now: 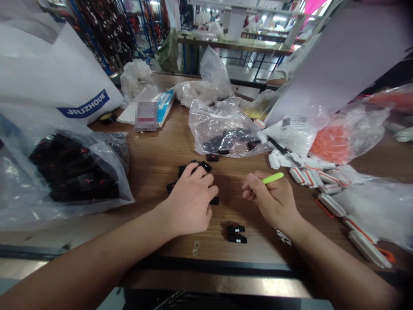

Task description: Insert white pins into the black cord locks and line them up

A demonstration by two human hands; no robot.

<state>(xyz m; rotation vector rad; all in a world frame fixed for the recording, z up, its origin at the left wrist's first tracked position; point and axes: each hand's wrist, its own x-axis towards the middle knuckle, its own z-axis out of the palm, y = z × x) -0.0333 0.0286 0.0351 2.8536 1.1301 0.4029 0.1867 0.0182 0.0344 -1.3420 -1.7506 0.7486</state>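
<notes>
On the brown wood-grain surface, the left hand lies cupped, its grip closed down over small black plastic blocks. The right hand has its grip closed on a slim lime-green stick, held pen-fashion. A paired row of black blocks sits nearer the surface edge, below the gap between the hands. A clear plastic bag of black parts lies ahead; white-and-orange plastic pieces lie to the right.
</notes>
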